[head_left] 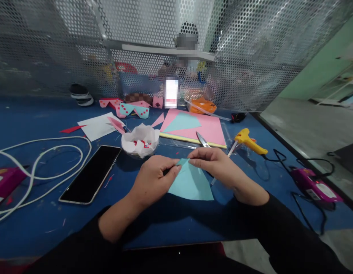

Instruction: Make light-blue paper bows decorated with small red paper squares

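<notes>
A light blue sheet of paper hangs between my two hands over the near part of the table. My left hand pinches its top left edge between thumb and fingers. At the top right edge, my right hand pinches the same paper. The paper widens downward from the gripped edge, and its lower edge is loose. Behind my right hand lie scissors, with their handles hidden. Just beyond my left hand stands a bowl lined with white paper, holding small red pieces.
A pink sheet stack carries a blue paper piece. Right are a yellow glue gun and a magenta power strip. Left are a phone and a white cable. Decorated paper glasses stand before a perforated metal screen.
</notes>
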`<action>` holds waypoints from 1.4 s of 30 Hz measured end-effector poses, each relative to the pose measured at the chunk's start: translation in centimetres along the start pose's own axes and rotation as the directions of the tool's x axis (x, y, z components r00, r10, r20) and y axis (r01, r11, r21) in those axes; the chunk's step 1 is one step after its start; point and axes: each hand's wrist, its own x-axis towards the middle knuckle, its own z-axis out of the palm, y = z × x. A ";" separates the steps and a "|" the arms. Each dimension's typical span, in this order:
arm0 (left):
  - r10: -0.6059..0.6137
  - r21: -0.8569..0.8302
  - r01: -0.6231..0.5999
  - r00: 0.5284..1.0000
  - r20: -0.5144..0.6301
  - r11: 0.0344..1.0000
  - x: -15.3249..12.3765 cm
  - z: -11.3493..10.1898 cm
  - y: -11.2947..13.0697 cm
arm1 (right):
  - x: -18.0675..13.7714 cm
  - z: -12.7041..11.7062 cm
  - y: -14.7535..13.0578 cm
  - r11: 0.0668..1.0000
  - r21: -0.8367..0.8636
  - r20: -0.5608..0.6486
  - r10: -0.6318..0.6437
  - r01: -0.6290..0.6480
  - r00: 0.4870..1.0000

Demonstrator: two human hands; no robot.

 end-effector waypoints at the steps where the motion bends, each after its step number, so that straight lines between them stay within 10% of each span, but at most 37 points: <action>1: -0.023 -0.031 0.023 1.000 0.019 0.999 0.0 0.0 0.0 | -0.1 0.0 0.3 1.000 0.008 -0.012 0.000 0.000 1.000; 29: -0.180 -0.096 0.206 0.957 0.226 0.974 0.8 0.6 -0.2 | -1.2 0.5 1.1 0.973 -0.176 -0.066 -0.160 0.147 0.985; 42: -0.181 -0.038 0.188 0.973 0.140 0.981 0.6 1.1 -0.7 | -1.1 0.5 1.5 0.982 -0.186 0.011 0.046 -0.044 0.999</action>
